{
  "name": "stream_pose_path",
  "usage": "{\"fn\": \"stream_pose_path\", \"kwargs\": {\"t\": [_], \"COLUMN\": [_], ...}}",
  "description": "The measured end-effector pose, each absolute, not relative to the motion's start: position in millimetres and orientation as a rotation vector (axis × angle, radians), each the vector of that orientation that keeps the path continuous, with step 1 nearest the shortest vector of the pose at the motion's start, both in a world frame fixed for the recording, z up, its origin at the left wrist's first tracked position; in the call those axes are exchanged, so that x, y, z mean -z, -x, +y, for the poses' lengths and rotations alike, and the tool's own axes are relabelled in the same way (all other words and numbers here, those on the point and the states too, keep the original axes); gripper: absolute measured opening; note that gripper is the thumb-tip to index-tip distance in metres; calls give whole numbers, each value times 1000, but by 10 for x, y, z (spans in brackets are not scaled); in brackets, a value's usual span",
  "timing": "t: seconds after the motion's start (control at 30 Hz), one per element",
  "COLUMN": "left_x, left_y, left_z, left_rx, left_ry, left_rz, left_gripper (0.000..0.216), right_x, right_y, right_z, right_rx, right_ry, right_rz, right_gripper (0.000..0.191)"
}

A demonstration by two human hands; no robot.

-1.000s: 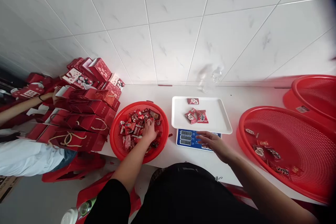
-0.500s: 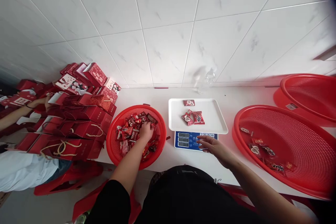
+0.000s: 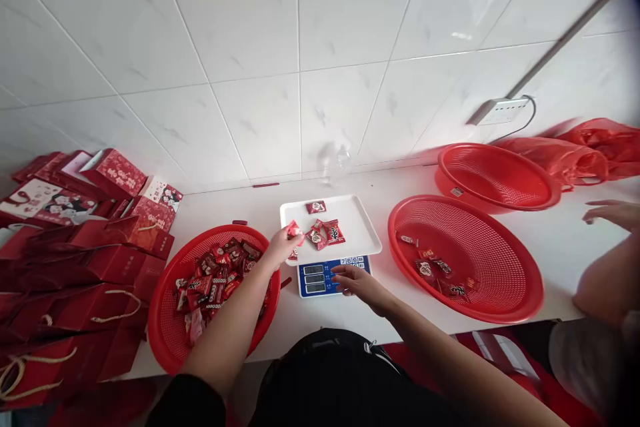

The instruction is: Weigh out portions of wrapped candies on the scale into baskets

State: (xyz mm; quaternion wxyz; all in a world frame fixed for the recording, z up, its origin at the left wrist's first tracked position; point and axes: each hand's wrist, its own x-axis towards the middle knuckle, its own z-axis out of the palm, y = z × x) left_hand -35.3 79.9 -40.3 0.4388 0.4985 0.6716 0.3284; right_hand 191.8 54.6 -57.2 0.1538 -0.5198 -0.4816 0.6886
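Note:
My left hand pinches a red wrapped candy over the left edge of the white scale tray. Another small wrapper shows just under the fingers, partly hidden. Several red candy packets lie on the tray, one of them apart near its back edge. Below the tray is the blue front panel of the scale with its displays and keys. Before that panel hovers my right hand, fingers loosely spread, holding nothing. A red plastic basket full of wrapped candies stands left of the scale.
Red gift boxes with rope handles are piled at the left. To the right stand a red basket with a few candies and another red basket behind it. Another person's hand reaches in at far right. A power strip is on the wall.
My left hand has moved from inside the candy basket to the tray, carrying a red candy. The view has turned right, bringing another person's arm in. My right hand stays by the scale panel.

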Motion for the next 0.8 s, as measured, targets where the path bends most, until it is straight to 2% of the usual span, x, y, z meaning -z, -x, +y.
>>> {"fn": "stream_pose_path", "kwargs": {"t": [0.13,0.47,0.57,0.8], "left_x": [443,600,680,747], "left_y": [52,2,-102,-206], "left_z": [1120,1873,1924,1719], "left_rx": [-631,-373,-329,-364], "left_ry": [-1372,-1752,-1871,-1987], "left_rz": [1658,1888,1838,1760], "left_gripper": [31,42,54,56], "right_x": [561,619,611,706], "right_y": [-2003,-2356,-2432,-2625], "right_z": [537,488,490,509], "right_rx": [-1957,-1911,-1896,-1879], "right_ry": [1462,1547,1572,1619], "right_rz": [-1358,-1303,-1282,-1277], "right_gripper": [32,39,40,43]}}
